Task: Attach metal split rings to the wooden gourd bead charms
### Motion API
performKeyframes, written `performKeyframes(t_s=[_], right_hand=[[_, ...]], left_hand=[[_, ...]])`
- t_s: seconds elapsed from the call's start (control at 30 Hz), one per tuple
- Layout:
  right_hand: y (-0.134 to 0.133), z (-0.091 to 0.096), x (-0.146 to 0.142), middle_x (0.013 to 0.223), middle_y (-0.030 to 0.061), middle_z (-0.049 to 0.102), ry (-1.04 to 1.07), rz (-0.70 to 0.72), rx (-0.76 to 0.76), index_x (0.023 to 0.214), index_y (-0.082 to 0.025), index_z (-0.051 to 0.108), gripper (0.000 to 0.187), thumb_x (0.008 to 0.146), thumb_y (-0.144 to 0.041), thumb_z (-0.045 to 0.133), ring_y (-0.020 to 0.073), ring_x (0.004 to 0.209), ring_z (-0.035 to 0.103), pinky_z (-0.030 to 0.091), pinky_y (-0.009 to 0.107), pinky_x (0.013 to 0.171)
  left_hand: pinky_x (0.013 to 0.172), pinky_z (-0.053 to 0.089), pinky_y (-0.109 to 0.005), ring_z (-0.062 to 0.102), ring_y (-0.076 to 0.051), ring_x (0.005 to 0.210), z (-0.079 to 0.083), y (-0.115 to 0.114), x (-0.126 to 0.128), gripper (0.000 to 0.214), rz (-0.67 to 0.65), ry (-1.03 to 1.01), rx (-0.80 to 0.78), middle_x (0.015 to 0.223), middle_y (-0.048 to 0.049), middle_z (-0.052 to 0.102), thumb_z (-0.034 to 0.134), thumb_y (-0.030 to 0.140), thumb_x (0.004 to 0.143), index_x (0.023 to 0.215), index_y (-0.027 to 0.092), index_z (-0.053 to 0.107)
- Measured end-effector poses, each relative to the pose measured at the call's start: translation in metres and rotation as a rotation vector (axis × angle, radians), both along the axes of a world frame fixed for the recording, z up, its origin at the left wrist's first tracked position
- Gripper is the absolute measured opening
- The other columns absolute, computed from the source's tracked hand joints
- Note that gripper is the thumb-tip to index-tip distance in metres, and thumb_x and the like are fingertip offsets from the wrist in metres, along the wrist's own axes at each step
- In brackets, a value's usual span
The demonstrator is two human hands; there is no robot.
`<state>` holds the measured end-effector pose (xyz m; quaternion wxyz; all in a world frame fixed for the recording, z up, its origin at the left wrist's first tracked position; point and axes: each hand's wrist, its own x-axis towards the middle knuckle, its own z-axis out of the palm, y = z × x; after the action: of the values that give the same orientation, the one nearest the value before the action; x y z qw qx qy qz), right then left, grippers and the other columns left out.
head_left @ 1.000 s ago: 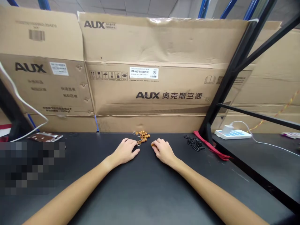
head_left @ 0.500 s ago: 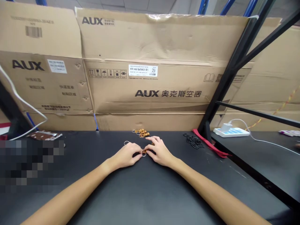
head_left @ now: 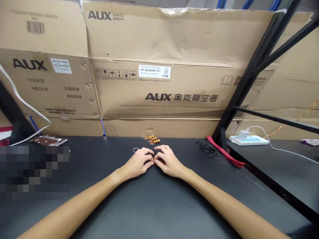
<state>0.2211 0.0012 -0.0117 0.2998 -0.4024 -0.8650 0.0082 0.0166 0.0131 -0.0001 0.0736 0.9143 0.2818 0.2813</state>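
Observation:
My left hand point(head_left: 139, 162) and my right hand point(head_left: 168, 162) meet low over the black table point(head_left: 139, 205), fingertips nearly touching. Between them the thumbs and fingers pinch a small brown beaded keychain point(head_left: 163, 162); most of it is hidden by the fingers. Just behind my left hand lies a pale metal ring point(head_left: 135, 150); whether it joins other beads cannot be seen. Farther back, a pile of golden-brown beaded keychains point(head_left: 152, 139) with thin metal rings rests near the cardboard.
Several black oval links point(head_left: 208, 149) lie to the right, beside a red strap point(head_left: 225, 154). A white power strip point(head_left: 249, 140) with a plugged-in charger stands beyond the black frame post point(head_left: 249, 79). Cardboard point(head_left: 159, 109) walls the back; a brown packet point(head_left: 49, 140) lies at left.
My left fingers have lifted and spread a little, and the hands have come closer together. The metal ring that showed below the fingertips is now out of sight. The view has shifted slightly.

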Motion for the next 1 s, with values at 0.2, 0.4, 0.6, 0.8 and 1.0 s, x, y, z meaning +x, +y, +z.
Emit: performKeyframes(t_s=[0.2, 0.4, 0.6, 0.8, 1.0], right_hand=[[0.004, 0.002, 0.010, 0.125, 0.0115, 0.051, -0.084, -0.033, 0.057, 0.090, -0.021, 0.063, 0.011, 0.088, -0.027, 0.054, 0.0283, 0.118, 0.039, 0.038, 0.050, 0.094], [-0.001, 0.001, 0.002, 0.124, 0.0087, 0.052, -0.036, -0.004, 0.033, 0.083, -0.021, 0.063, 0.010, 0.087, -0.024, 0.055, 0.0270, 0.118, 0.039, 0.040, 0.047, 0.093], [0.002, -0.001, 0.002, 0.123, 0.0083, 0.053, -0.023, 0.005, 0.022, 0.083, -0.022, 0.063, 0.008, 0.087, -0.023, 0.056, 0.0267, 0.117, 0.040, 0.040, 0.048, 0.094], [0.004, -0.001, 0.004, 0.122, 0.0089, 0.054, 0.018, -0.029, 0.001, 0.080, -0.021, 0.062, 0.010, 0.087, -0.025, 0.056, 0.0262, 0.116, 0.042, 0.040, 0.048, 0.094], [0.000, 0.000, 0.000, 0.121, 0.0072, 0.054, 0.025, 0.000, -0.035, 0.080, -0.022, 0.062, 0.010, 0.088, -0.023, 0.055, 0.0252, 0.116, 0.043, 0.040, 0.047, 0.094]], left_hand=[[0.096, 0.043, -0.038, 0.054, -0.021, 0.105, 0.001, 0.002, -0.001, 0.017, 0.016, -0.008, -0.054, 0.115, -0.0046, 0.059, 0.052, 0.027, 0.090, 0.084, 0.022, 0.068], [0.094, 0.043, -0.040, 0.054, -0.022, 0.106, 0.001, -0.003, 0.000, 0.018, 0.050, 0.006, 0.009, 0.115, -0.0065, 0.058, 0.057, 0.033, 0.087, 0.078, 0.020, 0.065], [0.096, 0.043, -0.038, 0.053, -0.021, 0.106, 0.001, -0.001, 0.000, 0.018, 0.012, 0.003, 0.033, 0.115, -0.0061, 0.058, 0.051, 0.025, 0.091, 0.084, 0.020, 0.067], [0.095, 0.044, -0.039, 0.054, -0.021, 0.105, 0.001, -0.003, 0.000, 0.016, 0.023, 0.004, 0.021, 0.114, -0.0066, 0.058, 0.052, 0.025, 0.090, 0.082, 0.020, 0.065], [0.096, 0.043, -0.037, 0.053, -0.021, 0.106, 0.000, -0.001, 0.000, 0.017, 0.013, 0.002, 0.033, 0.115, -0.0067, 0.057, 0.049, 0.023, 0.091, 0.083, 0.020, 0.064]])
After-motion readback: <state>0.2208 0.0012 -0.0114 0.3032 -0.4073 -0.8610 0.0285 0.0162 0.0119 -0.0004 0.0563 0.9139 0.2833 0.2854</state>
